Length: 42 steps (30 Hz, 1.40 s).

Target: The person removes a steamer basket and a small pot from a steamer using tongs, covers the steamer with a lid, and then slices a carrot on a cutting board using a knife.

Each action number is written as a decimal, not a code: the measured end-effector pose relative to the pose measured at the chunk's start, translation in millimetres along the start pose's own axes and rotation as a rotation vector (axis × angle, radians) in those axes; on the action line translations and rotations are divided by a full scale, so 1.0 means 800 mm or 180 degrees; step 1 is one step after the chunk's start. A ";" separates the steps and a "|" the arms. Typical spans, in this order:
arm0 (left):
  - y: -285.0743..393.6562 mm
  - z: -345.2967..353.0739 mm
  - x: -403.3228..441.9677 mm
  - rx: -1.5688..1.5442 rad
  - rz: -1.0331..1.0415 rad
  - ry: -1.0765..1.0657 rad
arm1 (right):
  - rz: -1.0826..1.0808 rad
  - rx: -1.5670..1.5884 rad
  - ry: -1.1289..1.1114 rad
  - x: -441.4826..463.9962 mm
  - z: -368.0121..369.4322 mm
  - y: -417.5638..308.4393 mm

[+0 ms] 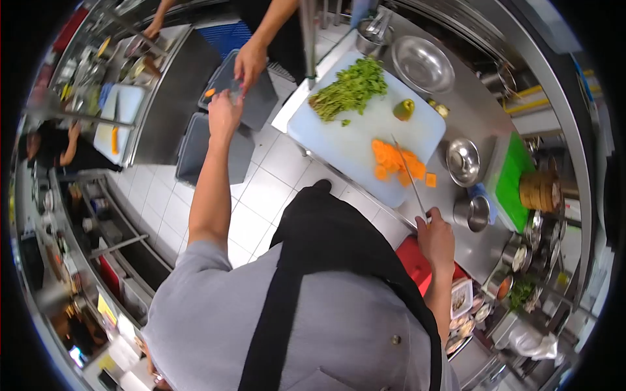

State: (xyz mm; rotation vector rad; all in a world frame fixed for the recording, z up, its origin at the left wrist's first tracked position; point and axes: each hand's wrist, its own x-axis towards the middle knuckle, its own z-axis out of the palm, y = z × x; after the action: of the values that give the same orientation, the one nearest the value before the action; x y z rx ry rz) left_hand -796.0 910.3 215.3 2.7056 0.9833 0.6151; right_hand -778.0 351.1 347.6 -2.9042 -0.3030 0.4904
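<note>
My right hand (435, 238) is closed round the handle of a knife (409, 171). Its long thin blade lies over sliced orange carrot (390, 159) at the near right of a white cutting board (345, 156). My left hand (225, 114) reaches far forward to the left, over grey bins, and meets a co-worker's hand (250, 62). Between the two hands is a small, partly clear thing (235, 87), too blurred to name. A small orange piece (210, 92) shows beside my left fingers. Leafy green herbs (352, 88) and a cut green pepper (404, 109) lie on the board.
Steel bowls (422, 64) and a small pot (472, 214) stand on the steel counter (479, 251). A green board (508, 182) and bamboo steamer (540, 191) are at the right. Lidded grey bins (210, 153) stand on the tiled floor at left. Another person (59, 146) is far left.
</note>
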 end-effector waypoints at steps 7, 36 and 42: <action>0.271 -0.042 -0.175 -0.2141 0.2589 -0.1335 | -0.0013 -0.0444 0.0323 0.023 -0.010 0.004; 0.300 0.085 -0.197 -0.1932 0.1866 -0.1536 | -0.0010 0.0546 0.0981 0.105 0.113 0.146; 0.330 0.089 -0.173 -0.1625 0.2892 -0.1752 | 0.0178 0.0791 0.1414 0.101 0.154 0.162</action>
State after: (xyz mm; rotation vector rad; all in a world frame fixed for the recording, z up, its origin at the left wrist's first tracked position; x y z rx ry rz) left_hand -710.5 617.3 191.9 2.4772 -0.5079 0.1533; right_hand -723.2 262.2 181.1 -2.6835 -0.0869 -0.1105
